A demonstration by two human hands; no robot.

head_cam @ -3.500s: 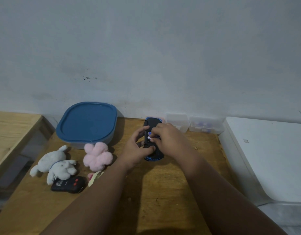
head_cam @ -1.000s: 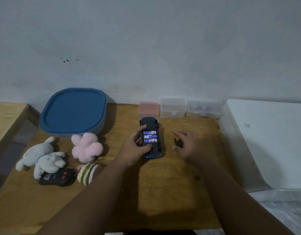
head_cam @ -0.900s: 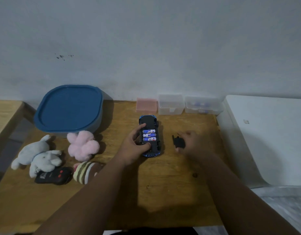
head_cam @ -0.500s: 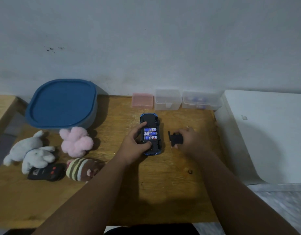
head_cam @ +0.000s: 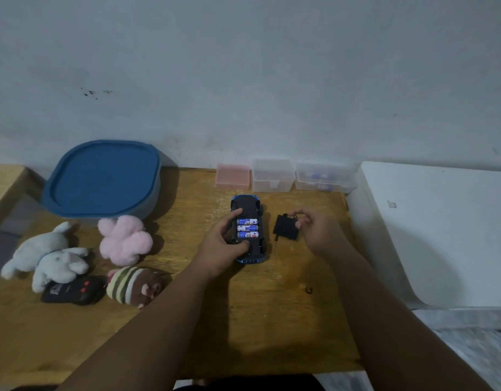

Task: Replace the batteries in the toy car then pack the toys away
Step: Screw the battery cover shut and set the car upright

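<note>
At the wooden table's (head_cam: 271, 320) centre, a left hand (head_cam: 219, 246) grips an upturned toy car (head_cam: 247, 230) showing three batteries (head_cam: 247, 228), while at three o'clock a right hand (head_cam: 318, 231) pinches its black cover (head_cam: 286, 231).

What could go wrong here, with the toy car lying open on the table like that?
The three batteries sit uncovered in the upturned toy car; if the left hand tips it, they might drop out. The black cover rests beside the car under the right hand fingertips; it is small and dark, so it could get knocked aside or mislaid on the table.
</note>
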